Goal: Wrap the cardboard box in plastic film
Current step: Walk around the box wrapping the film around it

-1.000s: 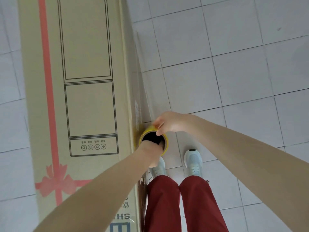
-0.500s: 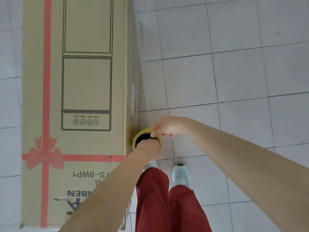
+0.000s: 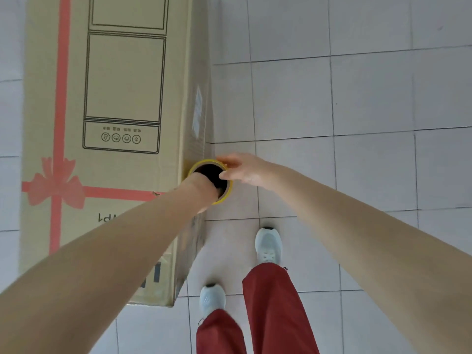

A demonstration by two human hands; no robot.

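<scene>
Tiled floor [image 3: 357, 98] under tan cardboard box [image 3: 122, 77], pink ribbon print [image 3: 55, 186]

Feed's up, and I'm looking straight down at a floor [image 3: 370, 98] of pale grey-white square tiles [image 3: 291, 100], matte with a slight sheen. Thin dark grout lines [image 3: 332, 135] cross it in a grid, and on my screen they bow a little toward the edges. The light is soft and even, cool in tone. I can pick out one small dark speck [image 3: 440, 28] on a tile near the top right. The same tiling shows in a narrow strip [image 3: 10, 118] down the far left edge, where it reads slightly bluer.
</scene>
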